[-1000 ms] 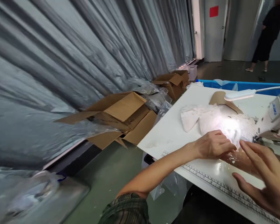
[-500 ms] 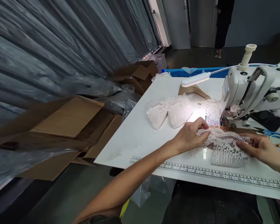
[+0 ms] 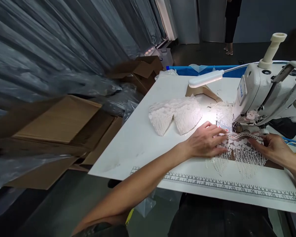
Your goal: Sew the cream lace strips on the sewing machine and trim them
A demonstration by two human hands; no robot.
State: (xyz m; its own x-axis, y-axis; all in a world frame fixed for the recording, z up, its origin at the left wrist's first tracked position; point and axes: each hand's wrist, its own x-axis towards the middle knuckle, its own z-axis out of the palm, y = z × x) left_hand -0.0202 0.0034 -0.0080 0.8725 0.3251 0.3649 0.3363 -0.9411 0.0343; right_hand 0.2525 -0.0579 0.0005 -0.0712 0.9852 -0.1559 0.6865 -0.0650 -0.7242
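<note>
A strip of white lace (image 3: 246,149) with a scalloped top edge and fringe lies in front of the sewing machine (image 3: 253,89). Over its left end my left hand (image 3: 208,141) rests flat, fingers stretched out. My right hand (image 3: 277,148) pinches the right end, thumb on top and the other fingers partly hidden. A brown flat piece (image 3: 275,164) shows under the lace. More lace (image 3: 224,113) lies behind the needle area. Left of it are joined white lace panels (image 3: 175,113) with two pointed ends.
A lamp (image 3: 206,79) lights the white table (image 3: 128,141), with a curved brown piece (image 3: 203,91) behind. A printed ruler (image 3: 214,182) runs along the front edge. Blue-handled scissors (image 3: 292,141) lie right. Cardboard boxes (image 3: 56,121) stand left; a person (image 3: 232,26) stands beyond.
The lace has been laid flatter and nearer the machine, its fringe spreading toward me. My left hand has gone from pinching its edge to lying flat on it. The view has shifted slightly.
</note>
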